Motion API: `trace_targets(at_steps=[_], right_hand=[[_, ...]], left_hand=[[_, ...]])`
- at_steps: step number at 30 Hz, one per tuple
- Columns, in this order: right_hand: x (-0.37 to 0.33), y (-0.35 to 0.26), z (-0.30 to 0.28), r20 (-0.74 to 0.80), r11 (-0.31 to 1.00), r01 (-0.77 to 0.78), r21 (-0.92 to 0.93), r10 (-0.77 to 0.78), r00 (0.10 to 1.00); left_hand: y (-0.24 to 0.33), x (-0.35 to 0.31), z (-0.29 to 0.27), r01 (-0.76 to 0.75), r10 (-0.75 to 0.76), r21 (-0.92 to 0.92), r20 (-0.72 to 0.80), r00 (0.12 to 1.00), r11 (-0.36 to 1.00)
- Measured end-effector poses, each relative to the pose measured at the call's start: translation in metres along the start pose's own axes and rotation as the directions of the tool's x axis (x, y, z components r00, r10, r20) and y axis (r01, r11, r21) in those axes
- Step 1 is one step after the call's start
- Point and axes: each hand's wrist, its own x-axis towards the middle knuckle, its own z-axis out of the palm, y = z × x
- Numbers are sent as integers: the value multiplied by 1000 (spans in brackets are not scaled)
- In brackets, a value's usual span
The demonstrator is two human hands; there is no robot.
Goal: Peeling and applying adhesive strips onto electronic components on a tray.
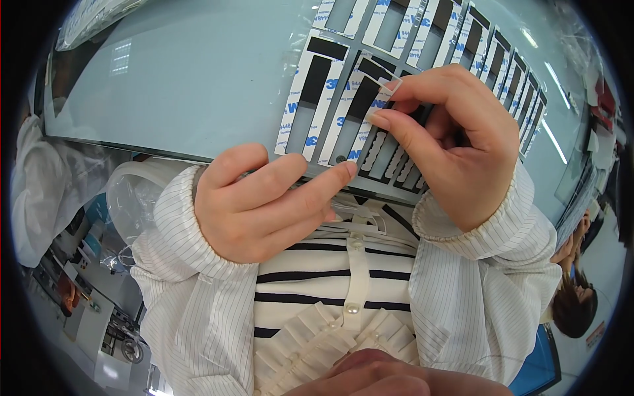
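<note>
My right hand (462, 142) has its thumb and forefinger drawn close over a thin white-edged frame (384, 80), gripping it by a corner at the far end of a printed adhesive strip (342, 132) with black pieces on it. The other right fingers curl into the palm. My left hand (257, 204) lies palm down with its fingers apart, the forefinger reaching the near end of that strip. By the left thumb, a thin clear piece with white edges (370, 224) hangs below the table edge; whether the thumb touches it, I cannot tell.
A similar strip (290, 119) lies just left, and several more run in rows across the glass-topped table (191, 86). Wavy-edged white strips (375, 153) lie under my right hand. Clear plastic wrapping (92, 20) sits far left. Another person (576, 300) is at the right.
</note>
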Motion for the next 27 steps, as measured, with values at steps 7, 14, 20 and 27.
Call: trace_targets(at_steps=[7,14,20,27], right_hand=[[0,3,3,-50,975,160,-152,-169,984],[3,7,2,-45,926,242,-288,-266,963],[5,0,-5,41,867,246,-434,-254,966],[7,5,-9,58,730,326,-601,-367,928]], left_hand=[[2,5,0,7,-7,-77,3,1000,997],[5,7,-3,58,-53,-121,41,998,991],[7,11,-10,173,-158,-159,101,982,972],[11,14,-12,221,-202,-156,126,971,963]])
